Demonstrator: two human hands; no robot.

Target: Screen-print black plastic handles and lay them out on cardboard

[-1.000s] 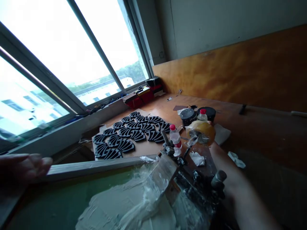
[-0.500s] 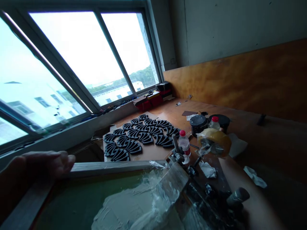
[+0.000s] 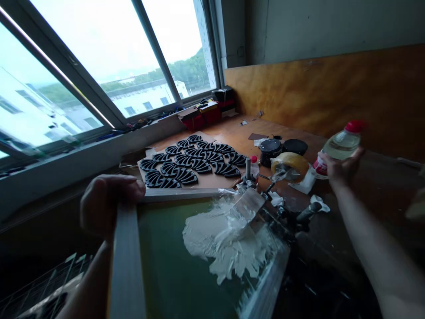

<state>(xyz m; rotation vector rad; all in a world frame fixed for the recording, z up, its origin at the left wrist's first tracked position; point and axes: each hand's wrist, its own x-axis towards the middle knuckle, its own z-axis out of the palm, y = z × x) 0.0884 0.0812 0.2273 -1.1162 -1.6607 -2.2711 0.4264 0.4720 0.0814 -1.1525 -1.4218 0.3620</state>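
Observation:
My left hand is closed round the far left corner of a screen printing frame, whose near end runs out of view. The frame is tilted up, and its green mesh carries a thick smear of whitish paste. Clamp hardware with dark, smeared parts sits at the frame's right side. Out to the right, my right hand grips a clear plastic bottle with a red cap and some pale liquid inside. The bottle leans to the right, above the table.
Several black fan-shaped pieces lie on a board beyond the frame. Behind the clamp stand a second red-capped bottle, black tubs and a tape roll. Crumpled tissue lies nearby. A window ledge runs along the left.
My right hand has come out from behind the tape roll and carried the bottle up and to the right. The frame's left side shows higher and farther right, with my left hand still on its corner.

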